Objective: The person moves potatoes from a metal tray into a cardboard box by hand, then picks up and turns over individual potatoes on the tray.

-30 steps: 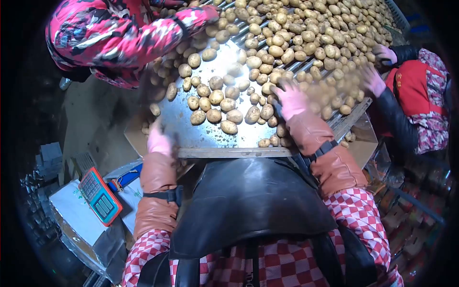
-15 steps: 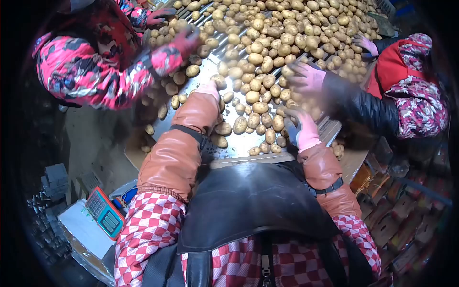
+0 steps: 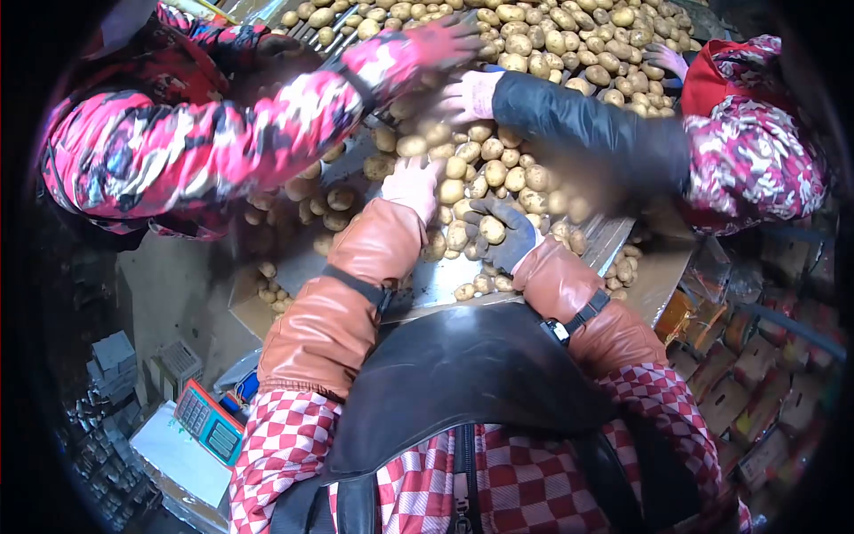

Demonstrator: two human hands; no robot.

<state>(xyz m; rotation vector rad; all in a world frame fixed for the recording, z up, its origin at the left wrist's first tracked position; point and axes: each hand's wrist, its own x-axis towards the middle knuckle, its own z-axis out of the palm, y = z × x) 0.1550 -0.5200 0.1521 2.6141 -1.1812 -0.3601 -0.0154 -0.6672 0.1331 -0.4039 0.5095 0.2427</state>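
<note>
My left hand point(image 3: 412, 187), in a pink glove, reaches in among the potatoes point(image 3: 452, 190) at the front of the metal table point(image 3: 429, 287). Its fingers point forward, a little apart, against potatoes; the fingertips are partly hidden. To its right, my right hand point(image 3: 507, 233) is turned so the grey palm side of the glove shows. Its fingers curl round one potato point(image 3: 491, 230). Loose potatoes lie all about both hands.
A co-worker's sleeved arm point(image 3: 222, 147) stretches in from the left, and another's dark sleeve point(image 3: 583, 116) from the right; their gloved hands meet above the pile. A calculator-like device point(image 3: 210, 422) sits at lower left. Boxes point(image 3: 765, 392) stand at lower right.
My right hand has moved left and turned over, now with a potato in it. My left hand has shifted slightly right. Both co-workers' arms have reached farther across the pile.
</note>
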